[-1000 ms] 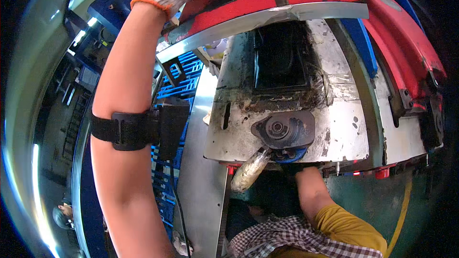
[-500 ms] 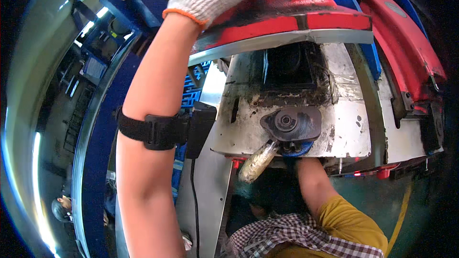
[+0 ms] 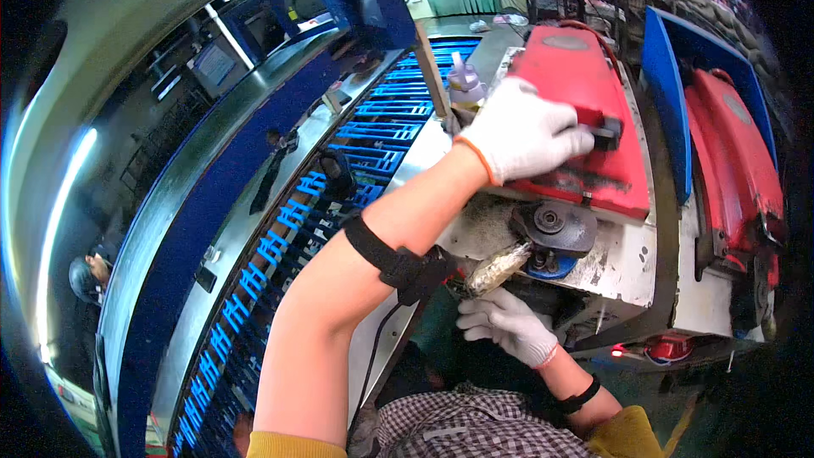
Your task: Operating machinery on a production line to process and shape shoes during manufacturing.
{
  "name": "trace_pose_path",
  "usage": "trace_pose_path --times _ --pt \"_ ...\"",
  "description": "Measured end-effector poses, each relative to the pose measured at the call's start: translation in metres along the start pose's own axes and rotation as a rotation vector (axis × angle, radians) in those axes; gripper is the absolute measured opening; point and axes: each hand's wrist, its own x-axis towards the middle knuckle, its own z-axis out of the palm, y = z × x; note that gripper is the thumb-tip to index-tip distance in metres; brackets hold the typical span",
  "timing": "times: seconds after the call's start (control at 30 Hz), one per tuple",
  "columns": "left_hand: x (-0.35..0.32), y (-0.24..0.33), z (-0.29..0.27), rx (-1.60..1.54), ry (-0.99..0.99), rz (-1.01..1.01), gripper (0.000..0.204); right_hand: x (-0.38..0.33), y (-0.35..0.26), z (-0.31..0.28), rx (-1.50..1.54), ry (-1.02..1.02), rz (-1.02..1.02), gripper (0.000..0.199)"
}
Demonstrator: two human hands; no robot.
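My left hand (image 3: 530, 134), in a white knit glove with an orange cuff, reaches over a red machine cover (image 3: 585, 76). Its fingers are closed round a small black handle (image 3: 605, 133) at the cover's near end. The cover lies down on the pale, worn metal machine top (image 3: 623, 259). In front of it sits a dark round-ended metal piece (image 3: 555, 225) with a central bolt, above a blue part. A lever grip wrapped in clear tape (image 3: 498, 270) juts from there to the left. Just below this grip is my right hand (image 3: 509, 326), also gloved, its fingers loosely stretched and apart.
A second red-covered machine (image 3: 733, 144) stands at the right, behind a blue panel (image 3: 666, 102). To the left runs a conveyor with blue slats (image 3: 288, 212). A lidded bottle (image 3: 464, 80) stands beyond my left wrist. At far left, a person (image 3: 89, 276) is partly visible.
The red cover was raised over a dark opening and is now down, with my left hand still at it. My right hand has come out from under the machine's front edge. The view has shifted.
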Motion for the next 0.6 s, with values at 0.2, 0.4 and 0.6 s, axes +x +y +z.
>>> trace_pose_path --times 0.2,0.4,0.6 --pt "-0.024 0.001 0.021 0.066 -0.057 0.181 0.027 0.023 -0.021 0.049 0.463 -0.207 -0.230 0.065" --pt "-0.021 -0.001 0.021 0.150 -0.062 0.252 0.025 0.013 -0.042 0.055 0.611 -0.183 -0.199 0.034" --pt "-0.016 0.005 0.029 0.016 0.010 0.135 0.028 -0.090 -0.097 0.058 0.523 0.135 -0.293 0.053"
